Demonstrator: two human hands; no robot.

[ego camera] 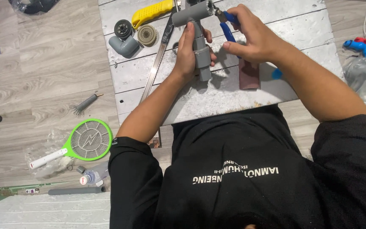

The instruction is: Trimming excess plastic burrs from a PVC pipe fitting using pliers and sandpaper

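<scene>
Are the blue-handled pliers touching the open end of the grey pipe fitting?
Touching. The head view shows the pliers, in the right hand, meeting the pipe fitting at its open end.

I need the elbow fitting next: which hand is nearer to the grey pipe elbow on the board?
Left. The left hand grips the grey pipe assembly just right of the elbow. The right hand, holding blue-handled pliers, is farther right.

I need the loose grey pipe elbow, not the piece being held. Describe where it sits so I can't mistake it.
Start at the whitewashed plank board under the hands. Near its far left corner, beside the yellow-handled hand saw, lies the grey plastic pipe elbow. The two round ribbed discs next to it are flat; it alone is a bent tube with an open end, and it lies apart from the grey pipe assembly gripped by the left hand.
</scene>
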